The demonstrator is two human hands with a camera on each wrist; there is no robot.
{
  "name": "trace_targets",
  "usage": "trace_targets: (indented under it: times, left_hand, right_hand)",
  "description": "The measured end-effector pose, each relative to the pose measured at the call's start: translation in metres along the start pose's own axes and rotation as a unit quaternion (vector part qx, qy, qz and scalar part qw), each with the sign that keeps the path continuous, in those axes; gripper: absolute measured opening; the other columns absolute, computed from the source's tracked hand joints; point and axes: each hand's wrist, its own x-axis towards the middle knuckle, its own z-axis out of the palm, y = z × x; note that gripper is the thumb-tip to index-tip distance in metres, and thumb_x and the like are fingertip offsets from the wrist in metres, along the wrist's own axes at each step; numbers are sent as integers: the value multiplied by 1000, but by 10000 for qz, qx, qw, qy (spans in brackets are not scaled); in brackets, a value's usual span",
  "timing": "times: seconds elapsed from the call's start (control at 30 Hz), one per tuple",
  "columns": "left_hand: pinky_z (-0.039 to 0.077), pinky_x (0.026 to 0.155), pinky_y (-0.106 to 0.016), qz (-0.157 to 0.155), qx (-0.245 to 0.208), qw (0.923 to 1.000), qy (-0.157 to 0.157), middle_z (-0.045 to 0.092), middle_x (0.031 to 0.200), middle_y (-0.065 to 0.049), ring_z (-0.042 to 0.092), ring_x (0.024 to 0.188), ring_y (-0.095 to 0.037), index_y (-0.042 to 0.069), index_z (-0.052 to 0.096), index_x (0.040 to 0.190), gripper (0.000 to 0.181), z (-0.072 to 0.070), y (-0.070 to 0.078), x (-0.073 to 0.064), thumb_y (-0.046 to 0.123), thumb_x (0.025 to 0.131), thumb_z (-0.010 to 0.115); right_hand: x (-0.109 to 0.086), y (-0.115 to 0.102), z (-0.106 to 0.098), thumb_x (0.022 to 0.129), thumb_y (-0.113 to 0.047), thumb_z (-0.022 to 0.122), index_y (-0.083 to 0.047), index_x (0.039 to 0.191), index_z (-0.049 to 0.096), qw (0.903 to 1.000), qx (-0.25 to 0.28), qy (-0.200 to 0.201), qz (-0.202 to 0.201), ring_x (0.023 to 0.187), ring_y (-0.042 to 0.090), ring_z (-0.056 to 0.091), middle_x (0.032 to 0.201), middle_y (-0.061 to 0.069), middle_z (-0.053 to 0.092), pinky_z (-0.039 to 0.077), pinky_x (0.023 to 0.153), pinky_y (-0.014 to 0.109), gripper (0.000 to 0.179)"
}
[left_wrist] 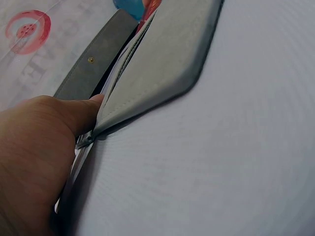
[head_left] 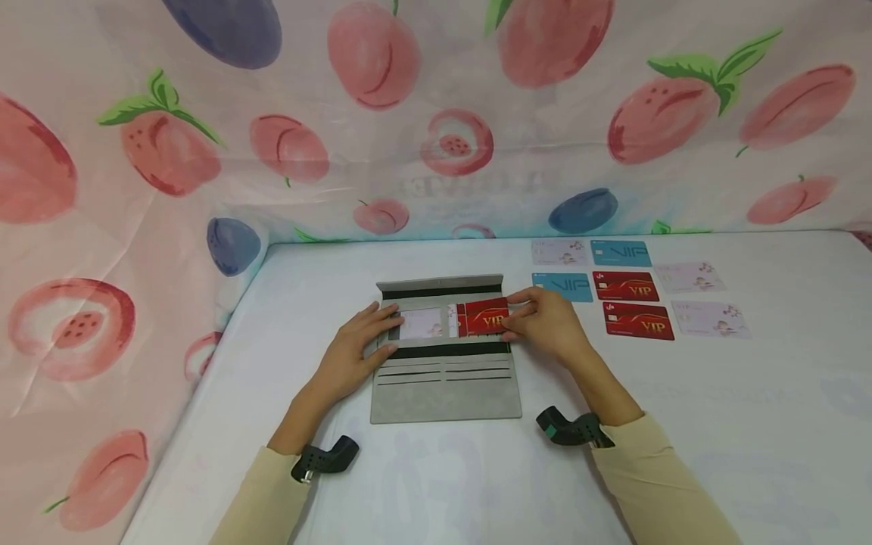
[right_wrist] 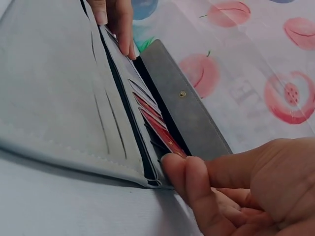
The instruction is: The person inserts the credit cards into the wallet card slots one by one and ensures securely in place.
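A grey wallet (head_left: 444, 405) lies spread out, its flap raised at the far side. My right hand (head_left: 548, 322) pinches the right end of a red VIP card (head_left: 477, 318) between thumb and fingers. The card sits partly in a slot of the wallet's middle panel; the right wrist view shows its red edge (right_wrist: 160, 129) among the slots. At the wallet's left edge, my left hand (head_left: 350, 348) holds the panel with thumb and fingers, as the left wrist view also shows at the thumb (left_wrist: 81, 115). A pale floral card (head_left: 422, 324) sits in the left slots.
Right of the wallet, several cards lie in loose rows: blue VIP cards (head_left: 621, 253), red VIP cards (head_left: 638, 321) and pale floral cards (head_left: 711, 319). They rest on a white-covered table (head_left: 436, 484). A fruit-patterned cloth (head_left: 531, 159) hangs behind and at the left.
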Motion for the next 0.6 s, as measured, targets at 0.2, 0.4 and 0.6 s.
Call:
trace_targets:
  times: [0.2,0.4,0.6]
  left_hand:
    - [21,110,-52,20,-12,10000,28,45,145,-8,30,138,-34,10,58,132,42,0,0,0,23,93,64]
    - [21,110,-53,-19,-20,10000,20,44,145,-6,29,138,-33,11,58,132,42,-1,-1,-1,23,93,64]
    - [21,110,-53,-20,-28,10000,24,44,146,-6,29,138,-32,11,58,133,42,0,-1,-1,24,93,64]
  right_hand:
    - [0,0,3,89,-10,68,6,121,57,9994,289,160,99,69,19,70,88,14,70,52,83,34,37]
    - [-1,0,9,89,-7,68,7,122,57,9981,580,160,144,71,21,70,90,17,70,53,74,24,38]
    - [-2,-2,18,89,-3,66,8,122,57,9974,691,191,-8,69,22,70,89,17,68,55,69,26,36]
